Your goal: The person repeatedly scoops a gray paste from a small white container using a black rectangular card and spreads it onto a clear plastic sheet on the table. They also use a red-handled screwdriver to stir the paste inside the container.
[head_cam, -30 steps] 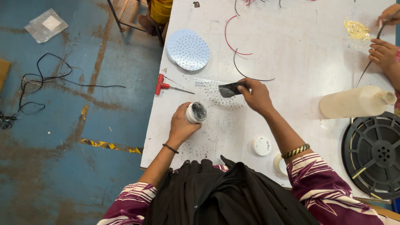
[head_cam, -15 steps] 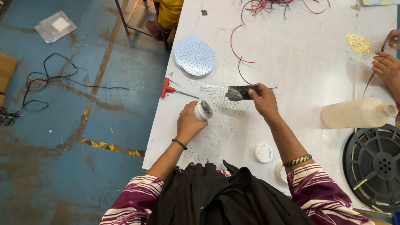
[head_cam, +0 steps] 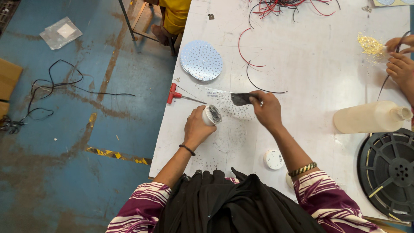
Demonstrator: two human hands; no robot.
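While the left hand [head_cam: 196,128] grips a small white jar [head_cam: 212,115] close to the table's left edge [head_cam: 166,121], the right hand [head_cam: 268,113] — just beside it — pinches a dark spatula [head_cam: 240,99]. Bare tabletop lies beyond the hands; a red-handled screwdriver [head_cam: 177,95] lies left — a perforated disc [head_cam: 201,60] farther.

White table [head_cam: 327,56]: smooth, faintly glossy painted surface, scuffed and speckled with dark dot marks near centre frame. Round discs [head_cam: 201,60], upper centre: bright, reflective metal, studded with small dots. Small white jar [head_cam: 212,115] in the left hand [head_cam: 197,127]: smooth plastic. Dark flat blade [head_cam: 241,99] in the right hand [head_cam: 268,111]: matt. Screwdriver [head_cam: 177,96], centre left: glossy red plastic handle, thin metal shaft. Bottle [head_cam: 371,117], right: translucent, matt cream plastic. Reel [head_cam: 388,172], lower right: black, semi-gloss plastic. Floor [head_cam: 64,151], left: worn blue paint, rough, rust-brown patches. Sleeves [head_cam: 138,207], bottom: soft printed cloth.
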